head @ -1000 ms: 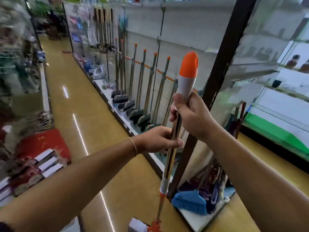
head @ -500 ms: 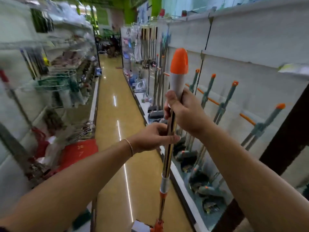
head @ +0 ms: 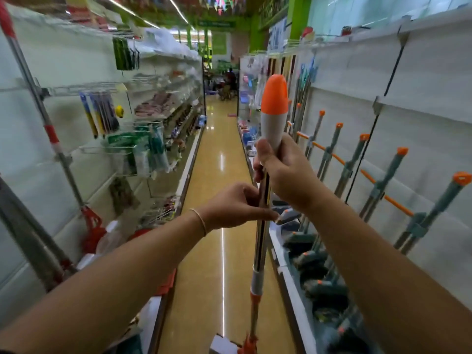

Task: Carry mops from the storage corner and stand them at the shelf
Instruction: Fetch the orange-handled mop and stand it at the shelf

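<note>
The view has swung left and now looks straight down the aisle. The mop (head: 263,190) stands upright at centre: orange-capped grey grip, shiny steel pole. The right hand (head: 286,175) clutches under the grip, and the left hand (head: 237,205) pinches the pole lower down.

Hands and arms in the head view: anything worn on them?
Both forearms are bare, with no sleeves or gloves in view. The left hand has a thin gold-coloured bangle at the wrist. The right hand shows no jewellery or watch.
</note>
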The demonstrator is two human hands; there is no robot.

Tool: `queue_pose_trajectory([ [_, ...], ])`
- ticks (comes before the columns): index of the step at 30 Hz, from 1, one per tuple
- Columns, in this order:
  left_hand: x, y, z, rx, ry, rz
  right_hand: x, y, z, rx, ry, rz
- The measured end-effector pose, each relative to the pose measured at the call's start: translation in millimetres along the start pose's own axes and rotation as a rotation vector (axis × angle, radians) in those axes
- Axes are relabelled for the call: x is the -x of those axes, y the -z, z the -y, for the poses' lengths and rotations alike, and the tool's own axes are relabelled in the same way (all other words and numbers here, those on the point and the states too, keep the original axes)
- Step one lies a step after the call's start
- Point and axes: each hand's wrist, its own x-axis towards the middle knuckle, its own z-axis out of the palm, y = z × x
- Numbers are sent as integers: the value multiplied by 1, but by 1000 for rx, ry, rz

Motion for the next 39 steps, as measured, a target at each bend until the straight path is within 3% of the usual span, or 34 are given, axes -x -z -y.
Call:
queue_pose_trajectory([
  [10, -99, 92, 88, -78, 28, 50, -139, -15, -83, 39, 16, 46],
  [19, -173, 205, 154, -31, 73, -6, -284, -52, -135, 57, 65, 123],
  [34, -233, 332, 239, -143, 304, -324, -460, -111, -232, -97, 146, 391],
  [39, -261, 373, 258, -205, 371, -507, -529, -126, -254, -185, 189, 499],
])
